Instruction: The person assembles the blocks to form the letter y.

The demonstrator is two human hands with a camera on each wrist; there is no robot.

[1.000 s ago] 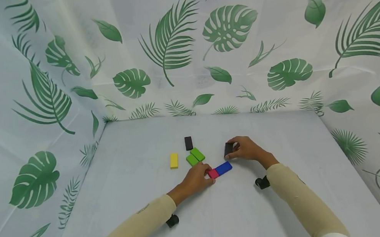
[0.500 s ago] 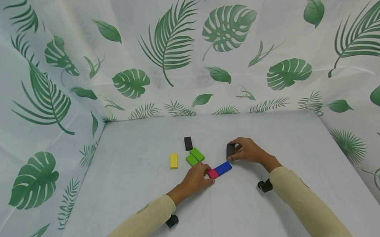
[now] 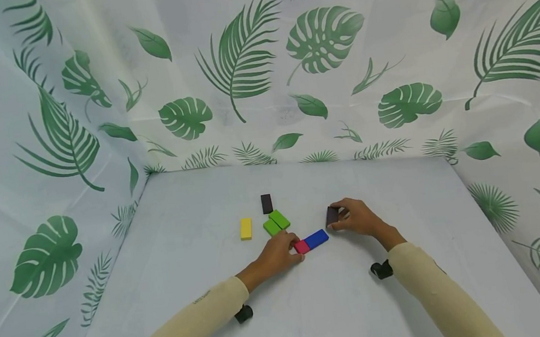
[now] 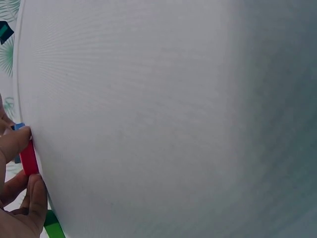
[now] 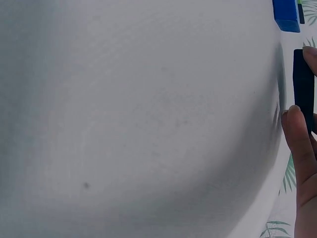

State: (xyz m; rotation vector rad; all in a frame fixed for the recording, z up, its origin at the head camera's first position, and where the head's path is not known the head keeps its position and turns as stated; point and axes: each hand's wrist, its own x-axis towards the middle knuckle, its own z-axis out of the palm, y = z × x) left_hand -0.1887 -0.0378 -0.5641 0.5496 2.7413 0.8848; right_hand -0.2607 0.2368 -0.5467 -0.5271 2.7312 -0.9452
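The red block (image 3: 302, 247) looks smooth, the sleeves (image 3: 195, 324) like cloth, and the tabletop (image 3: 324, 305) matt

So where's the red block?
In the head view, the red block is pinched in the left hand, up against the left end of the blue block.

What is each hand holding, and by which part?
The right hand grips a black rectangular block near its two ends; the left hand pinches a red rectangular block by opposite sides.
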